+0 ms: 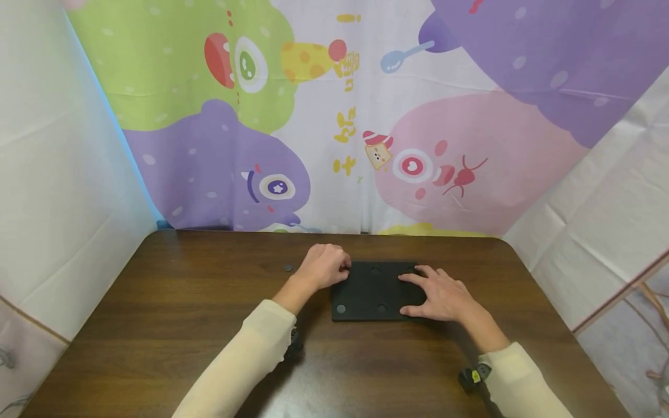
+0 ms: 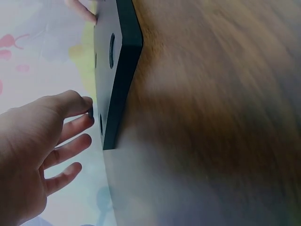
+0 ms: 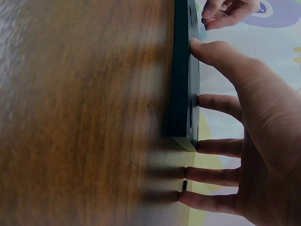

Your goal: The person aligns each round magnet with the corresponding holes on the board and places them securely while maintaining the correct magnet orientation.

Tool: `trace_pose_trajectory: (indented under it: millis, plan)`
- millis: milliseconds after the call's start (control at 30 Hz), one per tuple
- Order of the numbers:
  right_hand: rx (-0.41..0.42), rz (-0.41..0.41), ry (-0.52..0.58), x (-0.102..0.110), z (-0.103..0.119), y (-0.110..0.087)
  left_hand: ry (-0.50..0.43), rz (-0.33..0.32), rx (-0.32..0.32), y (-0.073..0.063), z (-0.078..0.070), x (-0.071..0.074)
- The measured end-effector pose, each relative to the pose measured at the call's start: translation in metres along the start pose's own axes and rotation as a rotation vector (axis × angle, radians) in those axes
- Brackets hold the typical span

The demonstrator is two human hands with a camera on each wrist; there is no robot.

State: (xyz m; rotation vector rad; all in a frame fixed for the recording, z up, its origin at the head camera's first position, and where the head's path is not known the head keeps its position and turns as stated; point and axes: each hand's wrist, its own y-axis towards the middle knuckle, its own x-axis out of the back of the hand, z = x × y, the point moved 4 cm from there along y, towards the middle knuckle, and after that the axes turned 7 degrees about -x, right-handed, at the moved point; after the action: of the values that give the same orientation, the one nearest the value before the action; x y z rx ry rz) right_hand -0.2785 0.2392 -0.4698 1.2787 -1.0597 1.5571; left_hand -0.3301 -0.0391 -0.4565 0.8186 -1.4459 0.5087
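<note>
A black rectangular board (image 1: 366,293) with round recesses lies flat on the table. Over its far left corner, my left hand (image 1: 325,265) pinches a small dark disc (image 2: 91,112) between thumb and index finger, just above the surface. The near left recess (image 1: 341,309) looks lighter than the others; whether a disc fills it, I cannot tell. My right hand (image 1: 441,295) spreads its fingers over the board's right end. Its thumb and some fingertips touch the board, while two other fingertips (image 3: 184,197) reach the table beyond the edge.
Another small dark disc (image 1: 288,268) lies on the table left of the board. A small dark piece (image 3: 185,185) shows between the right fingertips. The brown wooden table (image 1: 183,325) meets a cartoon-printed curtain (image 1: 334,203) behind, with white sheets at both sides.
</note>
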Motion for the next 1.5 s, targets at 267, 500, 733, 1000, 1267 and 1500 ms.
trace_pose_trajectory:
  millis: [267, 500, 733, 1000, 1267, 1500]
  plan:
    - [-0.003, 0.013, 0.001, -0.001, 0.0, 0.0, -0.006, 0.004, 0.003, 0.006, -0.005, 0.0]
    - [-0.006, 0.02, 0.003, -0.001, 0.001, 0.0, 0.002, 0.012, 0.001, 0.009, -0.009, 0.002]
    - [-0.007, 0.019, 0.002, -0.001, 0.001, 0.001, 0.009, 0.011, 0.002, 0.014, -0.011, 0.002]
    - [-0.005, 0.016, 0.0, -0.001, 0.002, 0.002, -0.004, -0.006, -0.003, 0.02, -0.012, 0.005]
    - [-0.009, 0.02, 0.002, 0.001, 0.002, 0.002, -0.015, 0.007, -0.009, 0.026, -0.018, 0.006]
    - [-0.01, 0.013, 0.0, 0.0, 0.001, 0.001, -0.002, 0.011, -0.021, 0.034, -0.026, 0.005]
